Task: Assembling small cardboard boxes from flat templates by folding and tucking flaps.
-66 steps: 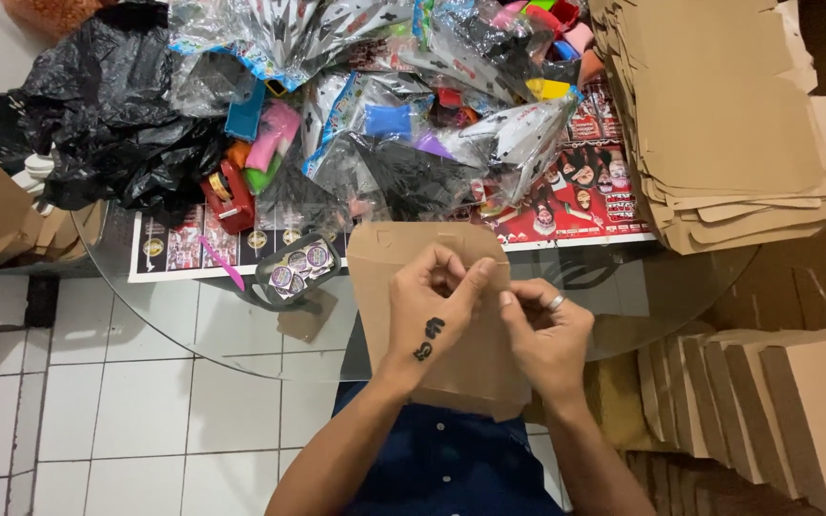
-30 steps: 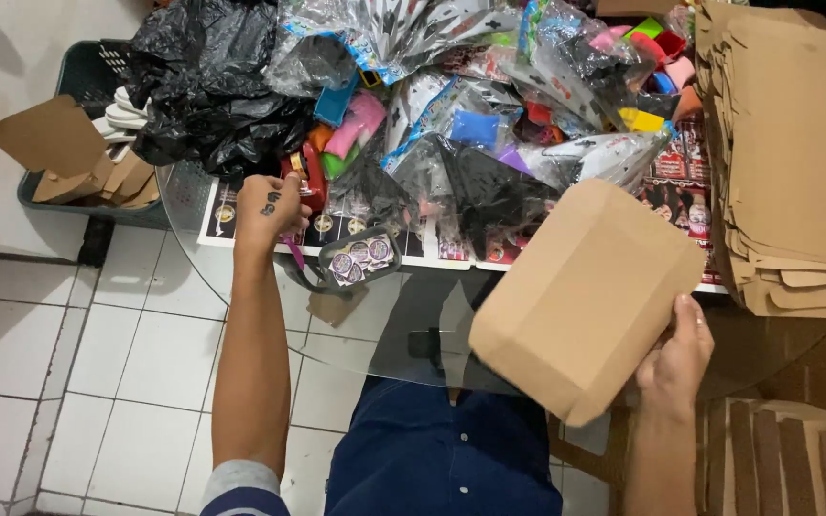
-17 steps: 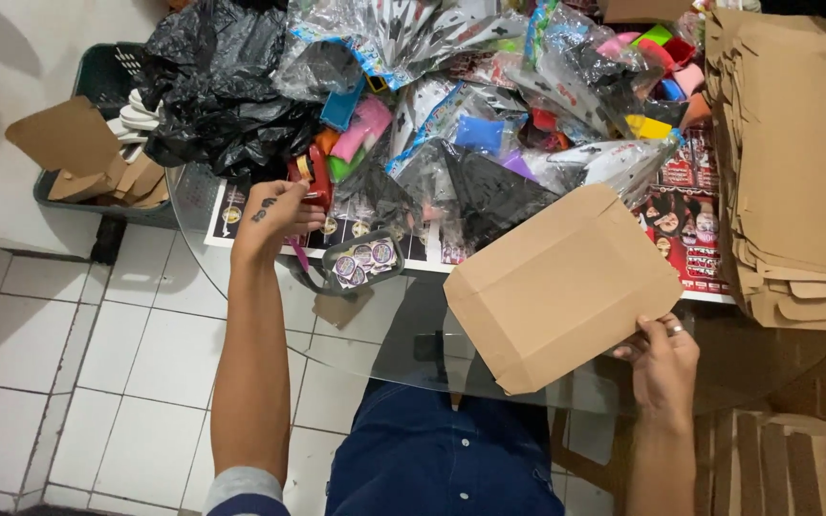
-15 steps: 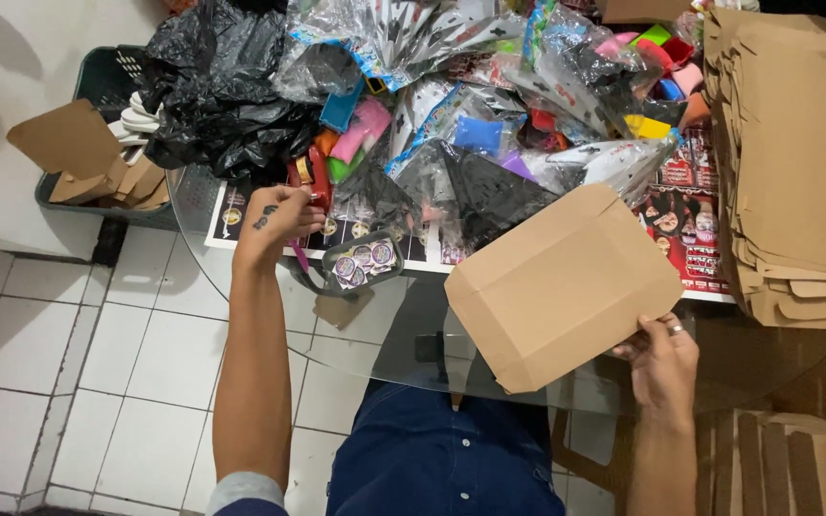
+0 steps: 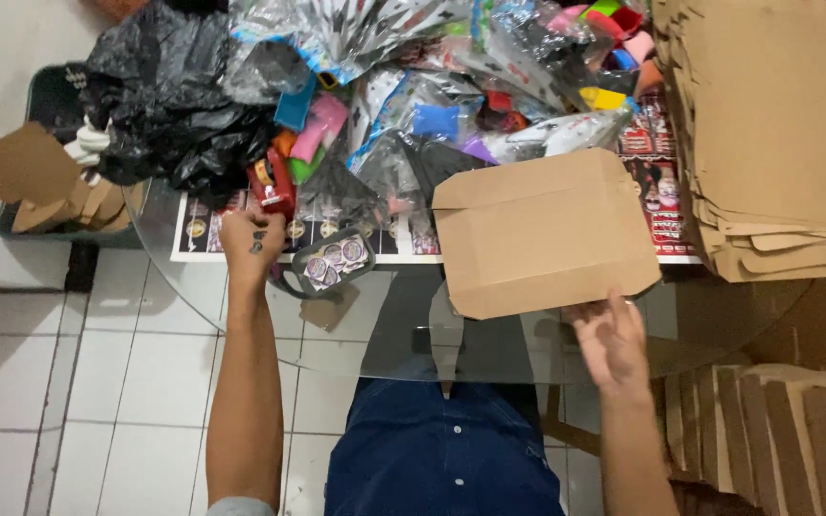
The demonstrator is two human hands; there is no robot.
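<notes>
At 3 o'clock from the table's centre, I see my right hand (image 5: 612,336) with its fingers spread apart, fingertips touching the near edge of a folded brown cardboard box (image 5: 542,232) that lies flat on the round glass table (image 5: 193,287); the hand grips nothing. At 9 o'clock from the box, my left hand (image 5: 251,241) reaches into the heap of small toys in clear plastic bags (image 5: 413,105), its fingers curled around a red toy (image 5: 271,183); whether they truly clamp it I cannot tell. Just beside that hand, toward 3 o'clock, lies a small packet of round stickers (image 5: 335,262). A crumpled black plastic bag (image 5: 169,105) sits at 11 o'clock, a tall stack of flat cardboard blanks (image 5: 776,134) at 2 o'clock, and a row of finished boxes (image 5: 776,430) stands at 5 o'clock, below the table edge. Cardboard scraps (image 5: 35,182) fill a dark crate at 9 o'clock.
</notes>
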